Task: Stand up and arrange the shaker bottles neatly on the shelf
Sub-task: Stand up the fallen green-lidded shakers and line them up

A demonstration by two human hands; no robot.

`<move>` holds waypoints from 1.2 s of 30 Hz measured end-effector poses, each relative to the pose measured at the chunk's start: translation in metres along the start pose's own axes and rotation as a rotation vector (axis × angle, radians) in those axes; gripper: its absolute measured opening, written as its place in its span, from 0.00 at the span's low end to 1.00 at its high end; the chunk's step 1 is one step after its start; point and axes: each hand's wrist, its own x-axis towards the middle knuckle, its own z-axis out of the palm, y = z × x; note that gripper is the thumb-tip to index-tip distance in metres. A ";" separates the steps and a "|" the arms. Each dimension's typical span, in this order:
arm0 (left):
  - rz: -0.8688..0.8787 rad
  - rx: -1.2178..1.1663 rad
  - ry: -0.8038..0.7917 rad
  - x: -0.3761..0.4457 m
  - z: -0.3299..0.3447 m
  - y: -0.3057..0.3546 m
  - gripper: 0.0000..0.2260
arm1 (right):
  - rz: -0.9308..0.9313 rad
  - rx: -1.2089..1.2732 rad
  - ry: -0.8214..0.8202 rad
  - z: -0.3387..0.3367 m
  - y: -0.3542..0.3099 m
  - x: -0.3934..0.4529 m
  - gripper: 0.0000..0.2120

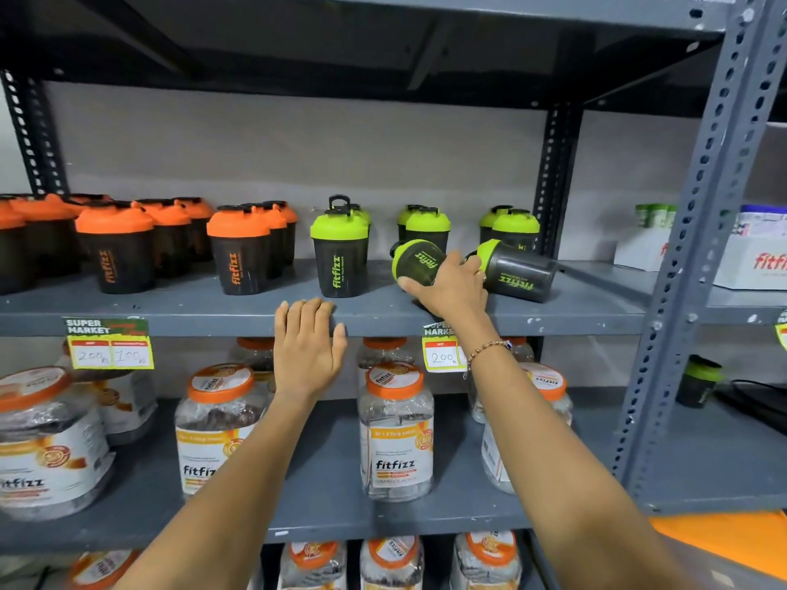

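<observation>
On the grey metal shelf point(179, 310) stand black shaker bottles with orange lids point(238, 249) at the left and green-lidded ones point(340, 253) in the middle and at the back right. Two green-lidded shakers lie on their sides. My right hand point(451, 287) grips one tipped shaker point(419, 259) around its body, lid pointing left. The other tipped shaker point(517, 270) lies just right of that hand, lid to the left. My left hand point(306, 347) rests flat, fingers apart, on the shelf's front edge, holding nothing.
Price tags point(108, 344) hang from the shelf's front edge. Large clear jars with orange lids point(396, 432) fill the shelf below. A perforated grey upright point(698, 249) stands at the right, with white boxes point(753, 253) on the neighbouring shelf beyond it.
</observation>
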 end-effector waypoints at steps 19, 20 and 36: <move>0.123 0.010 -0.014 0.010 0.002 0.026 0.16 | 0.125 0.360 0.075 0.006 -0.001 0.007 0.36; 0.127 0.008 -0.006 0.010 0.003 0.026 0.17 | 0.122 0.358 0.075 0.011 -0.002 0.006 0.37; 0.133 0.011 0.062 0.008 0.010 0.024 0.17 | 0.158 0.221 0.081 0.025 -0.003 0.019 0.35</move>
